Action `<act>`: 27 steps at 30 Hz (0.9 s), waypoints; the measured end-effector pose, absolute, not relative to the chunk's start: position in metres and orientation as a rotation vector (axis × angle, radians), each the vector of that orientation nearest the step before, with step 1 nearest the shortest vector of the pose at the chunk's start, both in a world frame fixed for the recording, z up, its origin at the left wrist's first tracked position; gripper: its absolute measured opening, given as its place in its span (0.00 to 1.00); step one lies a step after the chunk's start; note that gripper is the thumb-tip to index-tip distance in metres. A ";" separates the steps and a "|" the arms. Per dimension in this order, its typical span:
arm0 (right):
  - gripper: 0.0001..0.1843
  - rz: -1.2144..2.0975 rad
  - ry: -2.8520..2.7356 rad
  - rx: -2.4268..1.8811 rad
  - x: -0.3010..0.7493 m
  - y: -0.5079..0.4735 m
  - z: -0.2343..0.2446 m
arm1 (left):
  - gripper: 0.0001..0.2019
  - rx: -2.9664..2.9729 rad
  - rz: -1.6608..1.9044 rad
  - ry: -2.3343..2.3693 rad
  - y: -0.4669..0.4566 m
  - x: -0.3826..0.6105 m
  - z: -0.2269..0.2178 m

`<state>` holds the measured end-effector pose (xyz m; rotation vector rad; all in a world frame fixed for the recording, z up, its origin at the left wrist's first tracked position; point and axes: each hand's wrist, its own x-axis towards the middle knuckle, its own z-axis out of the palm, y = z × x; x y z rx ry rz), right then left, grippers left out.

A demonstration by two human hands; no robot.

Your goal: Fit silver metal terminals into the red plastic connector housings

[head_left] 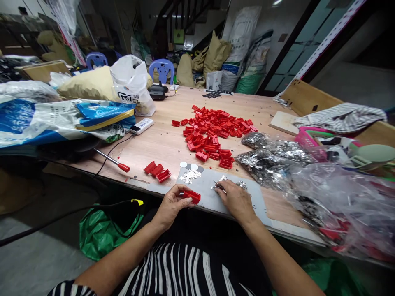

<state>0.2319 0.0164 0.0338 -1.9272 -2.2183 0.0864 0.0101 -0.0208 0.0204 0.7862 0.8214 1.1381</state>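
My left hand holds a red plastic housing between thumb and fingers, its hollow side showing, over the front edge of a grey mat. With its fingers pinched, my right hand is over the mat around a thin dark metal piece, whose kind I cannot make out. Small silver metal parts lie by its fingertips. Between the hands and farther back sits a heap of flat silver pieces. Several red housings stand in a short row left of the mat.
A large pile of red housings covers the table's middle. Plastic bags of metal parts and a pink basket crowd the right. At left are a lever with a red grip, a white power bank and sacks.
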 end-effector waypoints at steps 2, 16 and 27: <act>0.09 0.076 -2.252 -1.941 0.228 0.018 0.032 | 0.14 0.773 1.145 0.827 -0.021 0.011 0.022; 0.09 0.666 -1.957 -1.416 0.199 -0.008 0.064 | 0.21 1.363 1.349 1.094 -0.028 0.004 0.022; 0.06 0.657 -1.921 -1.349 0.181 -0.018 0.058 | 0.18 1.341 1.358 1.110 -0.027 0.006 0.028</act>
